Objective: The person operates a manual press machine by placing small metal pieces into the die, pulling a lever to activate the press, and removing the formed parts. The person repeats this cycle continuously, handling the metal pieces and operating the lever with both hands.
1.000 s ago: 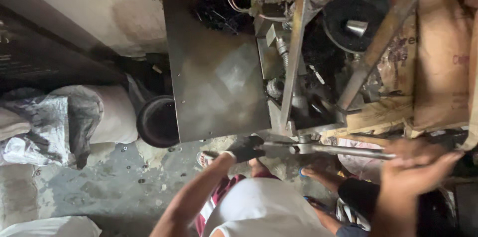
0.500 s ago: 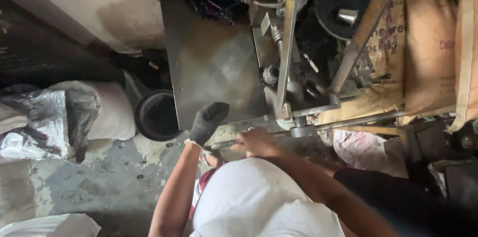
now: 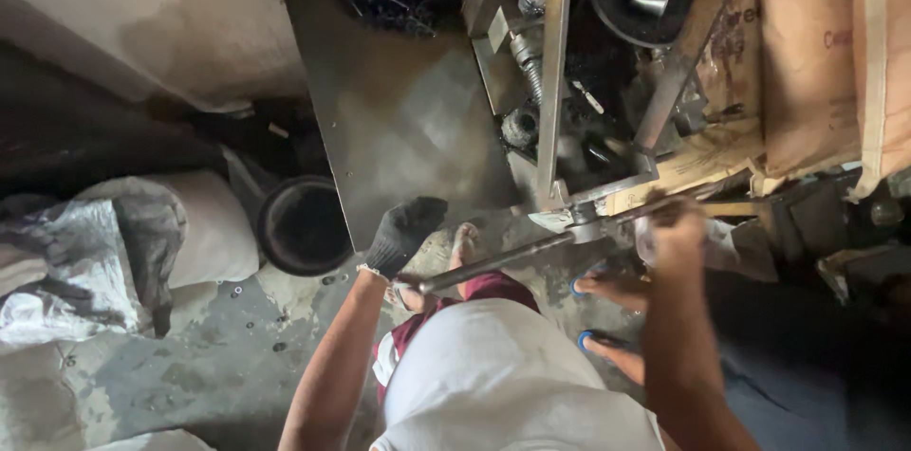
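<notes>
A long metal rod (image 3: pixel 503 261) is gripped near the machine frame's (image 3: pixel 555 81) lower edge, gloved left hand (image 3: pixel 403 233) fingers clamped on its near end, right hand (image 3: pixel 676 233) fingers closed farther along, with a black bucket (image 3: pixel 302 223) and sacks (image 3: pixel 114 242) crowding the floor (image 3: pixel 190 356) leftward.

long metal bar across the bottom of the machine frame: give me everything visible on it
The metal bar is a thin, straight, dull grey rod, apparently steel. It lies tilted, rising from lower left to upper right, below the machine frame. Its lower end sits by the gloved left hand; whether that hand grips it is unclear. The bare right hand holds the upper end, blurred.
</notes>
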